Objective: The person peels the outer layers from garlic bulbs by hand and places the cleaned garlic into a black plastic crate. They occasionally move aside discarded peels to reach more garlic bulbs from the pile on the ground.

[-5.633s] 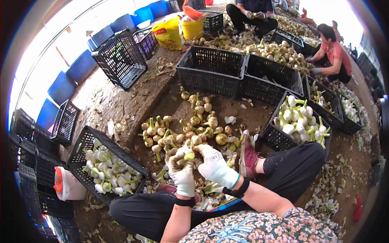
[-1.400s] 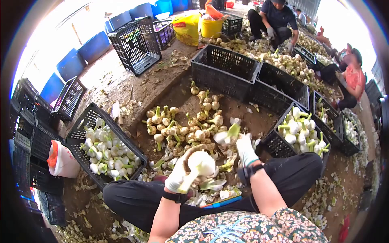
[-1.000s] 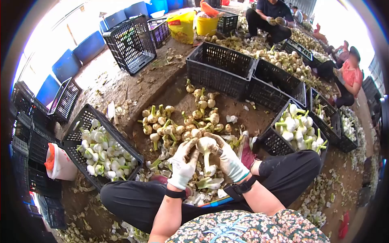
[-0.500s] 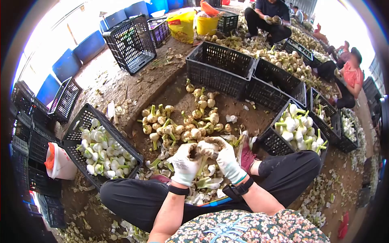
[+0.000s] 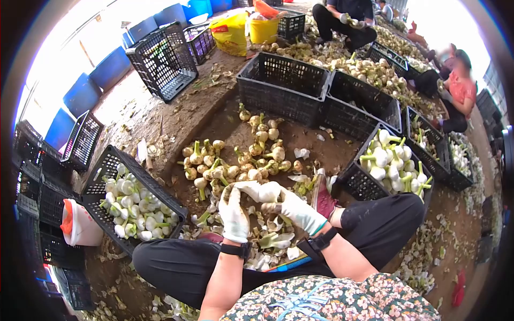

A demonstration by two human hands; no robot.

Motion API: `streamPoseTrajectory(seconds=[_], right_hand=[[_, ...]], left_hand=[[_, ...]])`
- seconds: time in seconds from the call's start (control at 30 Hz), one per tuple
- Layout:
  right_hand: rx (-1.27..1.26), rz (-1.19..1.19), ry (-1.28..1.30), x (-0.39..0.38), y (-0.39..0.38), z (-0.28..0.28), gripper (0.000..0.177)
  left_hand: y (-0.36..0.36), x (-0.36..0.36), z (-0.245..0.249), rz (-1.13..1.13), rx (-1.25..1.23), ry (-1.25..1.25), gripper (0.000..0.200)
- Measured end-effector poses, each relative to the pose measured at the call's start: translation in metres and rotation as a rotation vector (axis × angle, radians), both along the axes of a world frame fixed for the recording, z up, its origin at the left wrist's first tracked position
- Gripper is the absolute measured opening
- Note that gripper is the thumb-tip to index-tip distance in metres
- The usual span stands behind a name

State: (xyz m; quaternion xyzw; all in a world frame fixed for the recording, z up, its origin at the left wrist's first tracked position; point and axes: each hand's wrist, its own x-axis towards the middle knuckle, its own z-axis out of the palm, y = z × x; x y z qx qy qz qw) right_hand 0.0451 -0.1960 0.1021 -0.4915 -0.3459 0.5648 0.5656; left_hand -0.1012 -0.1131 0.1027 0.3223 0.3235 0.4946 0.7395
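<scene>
Both gloved hands meet above the ground between my crossed legs. My left hand (image 5: 233, 213) has its fingers curled at the stem side of a white garlic bulb (image 5: 269, 192). On the bulb's right side, my right hand (image 5: 292, 208) grips it with thumb and fingers; both gloves are dirt-stained. Just beyond lies a pile of unpeeled brownish bulbs (image 5: 251, 160) with green stems. Loose peelings (image 5: 276, 239) are scattered below the hands. A tilted black crate (image 5: 179, 216) at left holds clean white bulbs (image 5: 136, 206), and another group of white bulbs (image 5: 393, 160) fills a crate at right.
Empty black crates (image 5: 284, 80) stand ahead. Up left are an upright crate (image 5: 163, 64) and a yellow bucket (image 5: 263, 31). A white bucket (image 5: 83, 224) stands at far left. A person (image 5: 348, 24) sits ahead; another (image 5: 458, 91) sits at right.
The hands have spread slightly apart, and the bulb between them now shows clean white skin. The view has shifted a little.
</scene>
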Motion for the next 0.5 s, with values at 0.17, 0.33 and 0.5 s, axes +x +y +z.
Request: streamPoseTrajectory(seconds=[0.17,0.33,0.5], right_hand=[[-0.106,0.091,0.442,0.009,-0.011,0.01,0.023],[-0.04,0.311,0.527,0.017,-0.024,0.014,0.039],[-0.144,0.442,0.284,0.019,-0.033,0.011,0.037]], left_hand=[[0.0,0.006,-0.009,-0.134,-0.28,-0.267,0.031],[0.006,0.011,-0.017,-0.076,-0.127,-0.202,0.015],[0.018,0.004,-0.007,-0.05,0.142,0.374,0.036]])
